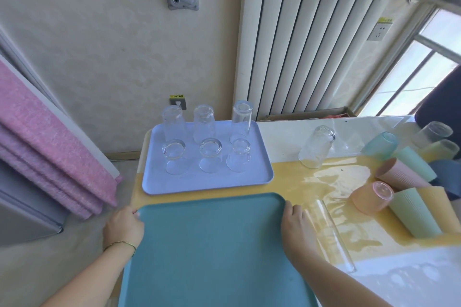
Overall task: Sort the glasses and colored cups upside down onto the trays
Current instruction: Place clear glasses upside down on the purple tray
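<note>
Gripping the teal tray (212, 244) by its side rims, my left hand (123, 228) and right hand (296, 229) are both clasped on it. I judge it light, stiff and easy; the glass (315, 148) still on the table is fragile, best held round its wall.

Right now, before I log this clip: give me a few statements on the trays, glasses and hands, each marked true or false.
1. Six clear glasses stand upside down on the lavender tray. True.
2. The teal tray already holds colored cups. False: nothing is on it; the colored cups are on the table to its right.
3. The left hand and right hand grip opposite edges of the teal tray. True.
4. Every clear glass is on a tray. False: a lone glass stands upside down on the table, right of the lavender tray.
5. The right hand holds a pink cup. False: it holds only the tray's edge.
</note>
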